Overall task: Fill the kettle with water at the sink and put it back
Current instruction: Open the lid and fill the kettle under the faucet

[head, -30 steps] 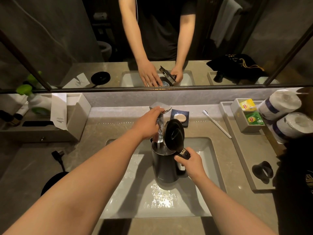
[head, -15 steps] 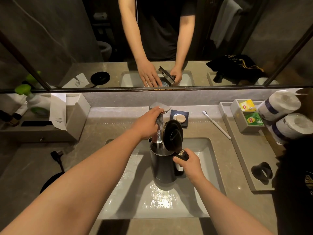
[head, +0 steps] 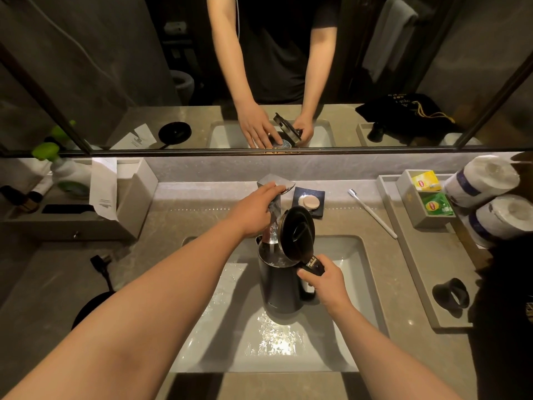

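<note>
Between both hands: kettle (head: pixel 281 280), lid open, over sink (head: pixel 357 298) | right hand (head: pixel 326 280) clamped on kettle handle | left hand (head: pixel 255 210) resting on faucet lever (head: pixel 277 184) | right of hands: yellow and green Lipton tea bags (head: pixel 432 197)

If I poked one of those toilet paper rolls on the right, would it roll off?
Probably a bit. The toilet paper rolls lie on their round sides, stacked, so the top one could roll. It likely feels light and squashy, being soft paper. The tea bag box beside them might stop it.
</note>
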The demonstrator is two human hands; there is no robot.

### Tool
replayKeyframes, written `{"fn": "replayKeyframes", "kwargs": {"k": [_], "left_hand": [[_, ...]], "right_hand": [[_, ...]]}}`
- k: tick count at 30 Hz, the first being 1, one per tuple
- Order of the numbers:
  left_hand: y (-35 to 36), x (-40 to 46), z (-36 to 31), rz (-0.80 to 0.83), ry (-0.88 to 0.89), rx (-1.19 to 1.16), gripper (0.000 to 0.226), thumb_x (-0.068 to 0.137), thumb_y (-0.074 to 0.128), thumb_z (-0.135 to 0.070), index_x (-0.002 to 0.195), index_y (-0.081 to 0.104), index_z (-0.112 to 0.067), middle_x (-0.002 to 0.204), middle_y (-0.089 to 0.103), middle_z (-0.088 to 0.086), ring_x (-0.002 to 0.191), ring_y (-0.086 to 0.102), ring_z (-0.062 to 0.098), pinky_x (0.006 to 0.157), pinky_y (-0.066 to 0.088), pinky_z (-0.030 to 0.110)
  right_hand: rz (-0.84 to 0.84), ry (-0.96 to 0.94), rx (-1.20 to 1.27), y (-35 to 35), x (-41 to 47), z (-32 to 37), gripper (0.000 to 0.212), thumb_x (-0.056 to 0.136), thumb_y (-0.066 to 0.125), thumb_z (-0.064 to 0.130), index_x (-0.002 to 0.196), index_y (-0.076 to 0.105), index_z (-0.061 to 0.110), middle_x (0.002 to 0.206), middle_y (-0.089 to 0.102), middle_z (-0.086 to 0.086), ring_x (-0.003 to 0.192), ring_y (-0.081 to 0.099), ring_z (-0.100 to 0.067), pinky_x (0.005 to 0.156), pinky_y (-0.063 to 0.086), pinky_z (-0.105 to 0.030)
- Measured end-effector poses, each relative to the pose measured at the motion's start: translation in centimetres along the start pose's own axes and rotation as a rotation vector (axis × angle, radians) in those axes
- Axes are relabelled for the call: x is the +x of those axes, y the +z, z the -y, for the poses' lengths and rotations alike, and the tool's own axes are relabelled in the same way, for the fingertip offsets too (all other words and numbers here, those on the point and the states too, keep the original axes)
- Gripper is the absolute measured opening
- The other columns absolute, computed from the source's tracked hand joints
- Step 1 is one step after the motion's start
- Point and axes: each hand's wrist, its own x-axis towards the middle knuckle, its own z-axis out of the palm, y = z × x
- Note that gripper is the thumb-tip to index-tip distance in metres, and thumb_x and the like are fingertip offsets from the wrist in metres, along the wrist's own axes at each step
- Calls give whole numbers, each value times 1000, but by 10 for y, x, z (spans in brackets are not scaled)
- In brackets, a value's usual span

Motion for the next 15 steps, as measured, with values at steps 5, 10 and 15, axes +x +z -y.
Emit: {"fn": "replayKeyframes", "kwargs": {"k": [5,10,15], "left_hand": [[-2,0,-1,8,-17,2,70,87,48,-1,146,29,-32,159,20,-2,139,30,25,108,34,43],[-1,0,-2,12,-17,-8,68,87,47,-2,146,31,-31,158,22,-2,136,34,25,105,38,44],[-2,1,-2,10,-21,0,64,89,48,-5,146,31,-31,158,22,-2,138,32,24,108,35,43]], "right_hand": [[-5,-9,2,0,0,1,20,82,76,15,87,62,29,89,64,3,81,59,-18,43,46,-16],[-10,-19,8,1,0,0,20,80,77,15,88,64,28,87,66,3,80,61,-18,53,46,-18],[-7,-20,22,0,0,-1,21,80,77,14,87,64,28,88,66,2,80,61,-18,45,47,-16]]}}
